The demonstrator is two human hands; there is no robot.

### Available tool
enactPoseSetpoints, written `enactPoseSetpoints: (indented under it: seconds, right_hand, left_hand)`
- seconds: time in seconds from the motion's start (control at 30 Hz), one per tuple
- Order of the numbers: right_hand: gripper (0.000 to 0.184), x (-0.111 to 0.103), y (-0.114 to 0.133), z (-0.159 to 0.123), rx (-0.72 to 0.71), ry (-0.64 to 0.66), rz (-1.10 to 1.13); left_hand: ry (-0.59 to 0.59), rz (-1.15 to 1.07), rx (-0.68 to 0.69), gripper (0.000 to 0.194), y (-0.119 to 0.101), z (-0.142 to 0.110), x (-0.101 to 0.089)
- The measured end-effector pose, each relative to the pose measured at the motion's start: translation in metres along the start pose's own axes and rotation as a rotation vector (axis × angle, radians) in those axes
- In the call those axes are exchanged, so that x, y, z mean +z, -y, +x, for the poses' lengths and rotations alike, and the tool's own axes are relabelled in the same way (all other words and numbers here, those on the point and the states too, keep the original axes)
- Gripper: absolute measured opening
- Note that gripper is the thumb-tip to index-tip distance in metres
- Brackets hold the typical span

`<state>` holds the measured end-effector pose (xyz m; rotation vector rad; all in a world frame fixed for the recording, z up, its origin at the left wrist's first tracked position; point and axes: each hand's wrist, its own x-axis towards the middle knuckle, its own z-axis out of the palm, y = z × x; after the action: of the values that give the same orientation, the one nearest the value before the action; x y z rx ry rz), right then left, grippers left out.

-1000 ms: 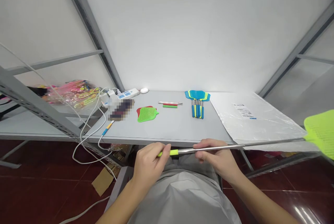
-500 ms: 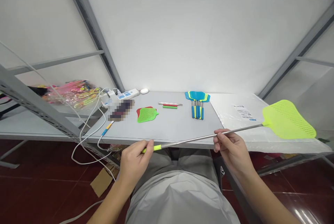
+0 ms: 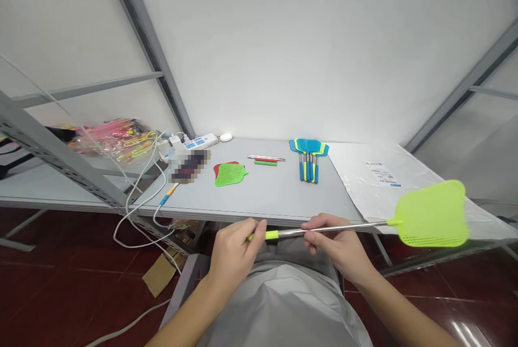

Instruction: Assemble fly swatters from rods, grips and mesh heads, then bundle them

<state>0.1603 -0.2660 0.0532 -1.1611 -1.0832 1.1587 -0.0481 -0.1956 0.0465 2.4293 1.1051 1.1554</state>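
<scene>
A yellow-green fly swatter [image 3: 433,214] with a metal telescopic rod lies almost level across my front, its perforated head to the right. My left hand [image 3: 237,247] is closed round its yellow handle. The fingers and thumb of my right hand [image 3: 338,244] pinch the metal rod about midway. Behind, on the table, lies a bunch of blue and yellow swatters [image 3: 308,161]. Left of them are metal rods [image 3: 266,157] with a red and a green handle [image 3: 266,163]. Further left, a green swatter head [image 3: 230,174] overlaps a red swatter head [image 3: 217,168].
A white plastic sheet [image 3: 364,185] with a label covers the right of the grey table [image 3: 243,201]. At the left stand a power strip [image 3: 201,142], a white mouse-like object [image 3: 225,137], cables and a blurred item. Bagged colourful goods [image 3: 117,139] lie beyond the shelf post [image 3: 60,152].
The swatter's rod has become shorter, its head drawn in leftward and turned slightly. My left hand has moved right, and my right hand has slid left; the hands are closer together.
</scene>
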Motion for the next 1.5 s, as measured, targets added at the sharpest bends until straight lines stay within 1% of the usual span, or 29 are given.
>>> enactPoseSetpoints:
  seconds: [0.1, 0.23, 0.37, 0.43, 0.53, 0.6, 0.63, 0.67, 0.73, 0.8, 0.83, 0.9, 0.93, 1.0, 1.07, 1.13, 1.23, 1.3, 1.43, 1.5]
  right_hand:
    - [0.019, -0.013, -0.006, -0.001, -0.002, -0.015, 0.029]
    - [0.021, -0.028, -0.009, 0.001, -0.060, -0.175, 0.226]
    - [0.030, -0.036, 0.000, 0.008, -0.103, -0.316, 0.458]
    - [0.029, -0.040, 0.005, 0.011, -0.161, -0.405, 0.523]
    - [0.019, -0.041, 0.005, 0.013, -0.244, -0.562, 0.443]
    - [0.021, -0.035, 0.001, 0.012, -0.273, -0.634, 0.331]
    - [0.024, -0.028, -0.002, 0.012, -0.262, -0.643, 0.279]
    - [0.027, -0.021, -0.005, 0.012, -0.242, -0.639, 0.242]
    - [0.032, -0.004, -0.010, 0.013, -0.194, -0.585, 0.216]
    - [0.033, 0.009, -0.011, 0.016, -0.214, -0.545, 0.258]
    - [0.033, 0.012, -0.010, 0.017, -0.240, -0.536, 0.284]
    - [0.031, 0.011, -0.007, 0.021, -0.278, -0.530, 0.314]
    - [0.030, 0.008, -0.006, 0.023, -0.286, -0.530, 0.319]
    - [0.029, -0.004, -0.005, 0.029, -0.260, -0.516, 0.316]
    - [0.027, -0.021, -0.007, 0.038, -0.185, -0.485, 0.317]
    - [0.027, -0.039, -0.011, 0.052, -0.106, -0.463, 0.339]
    - [0.023, -0.065, -0.012, 0.073, -0.033, -0.482, 0.378]
    - [0.025, -0.079, -0.009, 0.086, 0.009, -0.475, 0.360]
    - [0.028, -0.104, 0.006, 0.113, 0.077, -0.369, 0.223]
    - [0.026, -0.113, 0.013, 0.127, 0.075, -0.342, 0.145]
  left_hand:
    - [-0.024, 0.026, -0.012, 0.041, 0.007, 0.000, -0.006]
    - [-0.040, 0.036, -0.092, 0.042, 0.017, -0.003, -0.010]
    - [-0.079, 0.069, -0.159, 0.042, 0.029, -0.003, -0.013]
    - [-0.090, 0.083, -0.176, 0.042, 0.035, -0.003, -0.015]
    - [-0.092, 0.094, -0.179, 0.041, 0.039, -0.005, -0.016]
    - [-0.104, 0.094, -0.163, 0.042, 0.033, -0.004, -0.013]
    - [-0.107, 0.089, -0.146, 0.042, 0.028, -0.003, -0.009]
    - [-0.099, 0.083, -0.123, 0.042, 0.023, -0.001, -0.005]
    - [-0.060, 0.060, -0.083, 0.041, 0.011, 0.004, 0.004]
    - [-0.020, 0.028, -0.075, 0.041, 0.002, 0.011, 0.014]
    - [-0.007, 0.010, -0.084, 0.041, -0.001, 0.015, 0.017]
    - [0.035, -0.033, -0.104, 0.040, -0.001, 0.021, 0.022]
    - [0.079, -0.055, -0.104, 0.039, -0.001, 0.024, 0.023]
    - [0.217, -0.099, -0.083, 0.035, 0.000, 0.032, 0.026]
    - [0.377, -0.144, -0.046, 0.028, -0.002, 0.042, 0.033]
    - [0.493, -0.182, -0.027, 0.027, -0.007, 0.055, 0.045]
    - [0.561, -0.239, -0.046, 0.029, -0.017, 0.082, 0.070]
    - [0.605, -0.309, -0.053, 0.028, -0.022, 0.101, 0.088]
    - [0.769, -0.474, -0.055, 0.028, -0.022, 0.140, 0.119]
    - [0.783, -0.501, -0.080, 0.029, -0.017, 0.163, 0.132]
